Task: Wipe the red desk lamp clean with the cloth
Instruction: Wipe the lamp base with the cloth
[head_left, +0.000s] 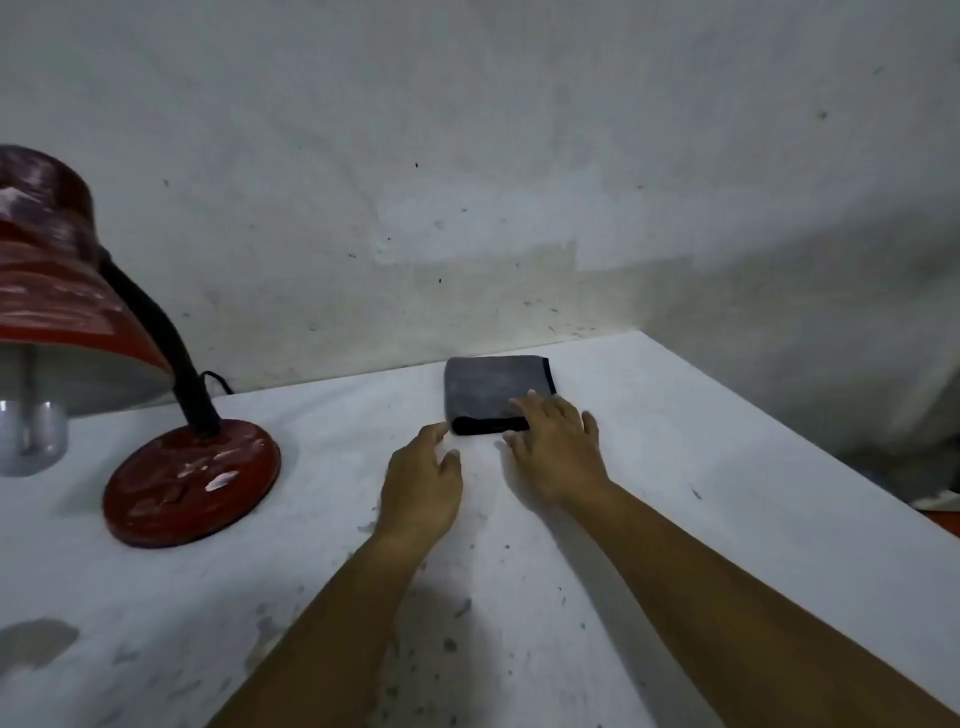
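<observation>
A folded grey cloth (488, 387) with a dark edge lies on the white table near the wall. My right hand (558, 449) rests on the cloth's near right corner, fingers spread and flat. My left hand (421, 480) is just left of the cloth's near edge, fingers apart, its fingertips close to the fold. The red desk lamp (192, 480) stands at the left: a round, dusty, scratched base, a black bent neck (156, 332) and a red shade (57, 275) cut off by the frame's left edge.
The white table (675, 519) is scuffed and speckled with dirt. A stained white wall (467, 182) rises right behind it. A clear jar-like object (31, 436) stands under the lamp shade. The table's right edge runs diagonally at the right.
</observation>
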